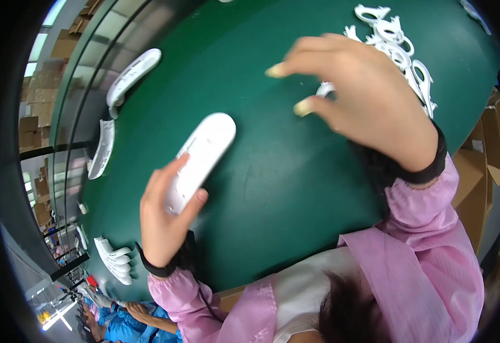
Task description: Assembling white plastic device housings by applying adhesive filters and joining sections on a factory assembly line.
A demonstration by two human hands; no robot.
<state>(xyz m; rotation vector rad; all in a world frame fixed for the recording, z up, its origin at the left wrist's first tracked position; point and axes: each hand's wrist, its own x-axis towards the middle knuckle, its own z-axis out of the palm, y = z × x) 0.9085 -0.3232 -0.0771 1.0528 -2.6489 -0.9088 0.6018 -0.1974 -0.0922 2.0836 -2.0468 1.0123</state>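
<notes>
A long white plastic shell with rounded ends [207, 146] is gripped near its lower end by my left hand [164, 211], thumb on one side and fingers on the other. My right hand [358, 91] is raised over the green table, thumb and forefinger apart with nothing between them. Just behind its fingertips a small white curved piece [325, 89] shows in part. Beyond the same hand lies a loose pile of white ring-shaped plastic parts with stems [392, 31], partly covered by the hand.
Curved white shells [133, 74] lie along the green table's [261, 228] left edge, with a nested stack of them [113, 260] at the lower left. Cardboard boxes [473, 177] stand off the right edge. A person in blue [138, 323] sits at lower left.
</notes>
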